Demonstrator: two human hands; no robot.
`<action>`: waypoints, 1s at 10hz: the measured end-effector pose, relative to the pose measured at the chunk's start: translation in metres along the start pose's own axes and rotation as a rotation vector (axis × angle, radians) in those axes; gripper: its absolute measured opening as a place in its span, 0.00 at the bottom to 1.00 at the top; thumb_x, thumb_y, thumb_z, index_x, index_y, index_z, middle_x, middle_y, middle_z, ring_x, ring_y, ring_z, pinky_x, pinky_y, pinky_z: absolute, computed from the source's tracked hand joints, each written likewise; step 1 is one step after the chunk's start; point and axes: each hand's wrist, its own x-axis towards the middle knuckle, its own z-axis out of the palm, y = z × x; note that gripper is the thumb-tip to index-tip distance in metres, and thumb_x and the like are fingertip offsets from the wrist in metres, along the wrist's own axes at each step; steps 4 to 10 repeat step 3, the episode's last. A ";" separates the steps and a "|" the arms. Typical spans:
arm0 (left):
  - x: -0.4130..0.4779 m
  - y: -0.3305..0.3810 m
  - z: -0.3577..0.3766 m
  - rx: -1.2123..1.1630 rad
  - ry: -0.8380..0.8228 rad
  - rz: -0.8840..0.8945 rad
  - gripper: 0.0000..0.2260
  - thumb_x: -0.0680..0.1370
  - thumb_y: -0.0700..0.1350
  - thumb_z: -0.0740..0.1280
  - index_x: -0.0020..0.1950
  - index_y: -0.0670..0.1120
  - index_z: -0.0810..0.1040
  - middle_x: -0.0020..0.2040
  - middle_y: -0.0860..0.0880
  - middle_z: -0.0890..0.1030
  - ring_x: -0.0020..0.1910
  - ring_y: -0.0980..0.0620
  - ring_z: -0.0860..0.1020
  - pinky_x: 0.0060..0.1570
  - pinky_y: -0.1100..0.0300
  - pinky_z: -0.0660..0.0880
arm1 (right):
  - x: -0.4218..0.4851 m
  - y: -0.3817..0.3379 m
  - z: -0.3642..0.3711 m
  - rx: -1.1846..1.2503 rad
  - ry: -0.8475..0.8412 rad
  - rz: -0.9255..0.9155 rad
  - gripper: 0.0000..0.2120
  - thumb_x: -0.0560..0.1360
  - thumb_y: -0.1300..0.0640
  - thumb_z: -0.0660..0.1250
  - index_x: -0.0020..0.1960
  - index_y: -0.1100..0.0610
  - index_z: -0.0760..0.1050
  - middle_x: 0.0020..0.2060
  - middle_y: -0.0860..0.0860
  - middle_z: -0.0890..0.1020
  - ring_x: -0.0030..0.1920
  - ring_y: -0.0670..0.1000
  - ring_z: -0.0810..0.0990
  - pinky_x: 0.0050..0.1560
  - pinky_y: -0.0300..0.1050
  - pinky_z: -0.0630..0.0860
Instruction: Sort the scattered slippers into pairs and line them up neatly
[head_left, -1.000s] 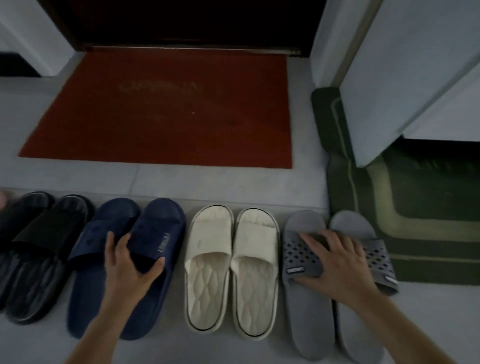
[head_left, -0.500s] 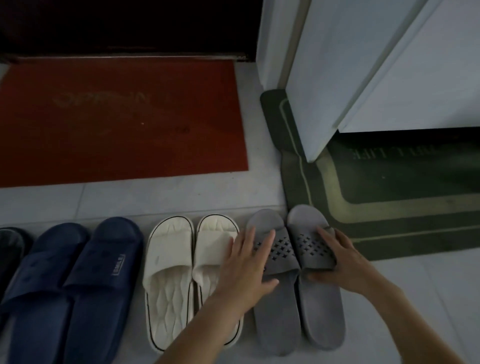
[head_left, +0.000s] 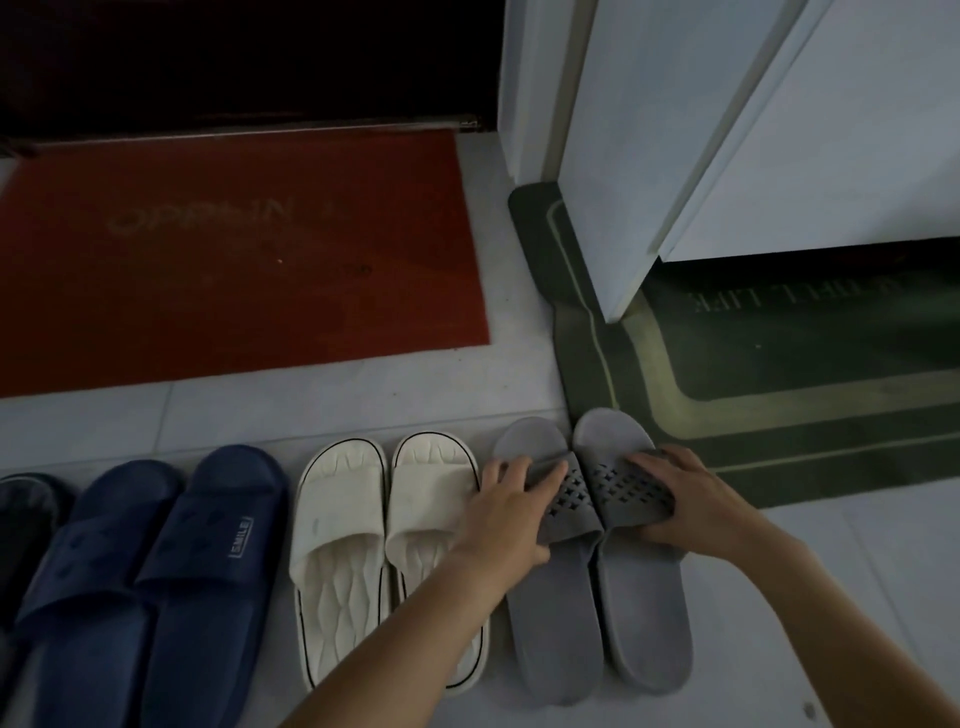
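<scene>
A row of slippers lies on the pale tiled floor, toes away from me. The two grey slippers sit side by side at the right end. My left hand (head_left: 506, 512) grips the perforated strap of the left grey slipper (head_left: 556, 618). My right hand (head_left: 685, 501) grips the strap of the right grey slipper (head_left: 649, 613). Left of them lies the cream pair (head_left: 353, 540), my left forearm crossing its right slipper. Further left is the navy pair (head_left: 171, 561), and a black slipper (head_left: 23, 514) shows at the left edge.
A red doormat (head_left: 234, 260) lies ahead before a dark door. A dark green mat (head_left: 779, 395) with pale stripes lies at the right, touching the grey slippers' toes. A white cabinet (head_left: 701, 130) stands over it. Bare tile (head_left: 857, 597) lies at the lower right.
My left hand has left the navy slipper and moved right onto the left grey slipper's strap. The two grey slippers now lie closer together and straighter. The view has shifted right.
</scene>
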 end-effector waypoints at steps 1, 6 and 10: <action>-0.001 0.000 0.005 0.008 0.008 -0.013 0.42 0.68 0.51 0.73 0.75 0.58 0.52 0.71 0.47 0.59 0.69 0.41 0.57 0.64 0.46 0.67 | 0.004 0.001 -0.002 -0.009 -0.003 -0.013 0.45 0.59 0.46 0.73 0.72 0.42 0.59 0.72 0.53 0.57 0.68 0.58 0.67 0.67 0.49 0.68; -0.008 0.003 -0.003 0.002 -0.118 -0.036 0.41 0.72 0.55 0.69 0.77 0.57 0.46 0.76 0.46 0.51 0.74 0.40 0.49 0.68 0.46 0.64 | -0.004 -0.007 0.011 -0.181 -0.019 -0.005 0.50 0.62 0.37 0.71 0.76 0.43 0.47 0.76 0.54 0.46 0.75 0.60 0.55 0.72 0.52 0.61; -0.008 0.003 -0.003 0.002 -0.118 -0.036 0.41 0.72 0.55 0.69 0.77 0.57 0.46 0.76 0.46 0.51 0.74 0.40 0.49 0.68 0.46 0.64 | -0.004 -0.007 0.011 -0.181 -0.019 -0.005 0.50 0.62 0.37 0.71 0.76 0.43 0.47 0.76 0.54 0.46 0.75 0.60 0.55 0.72 0.52 0.61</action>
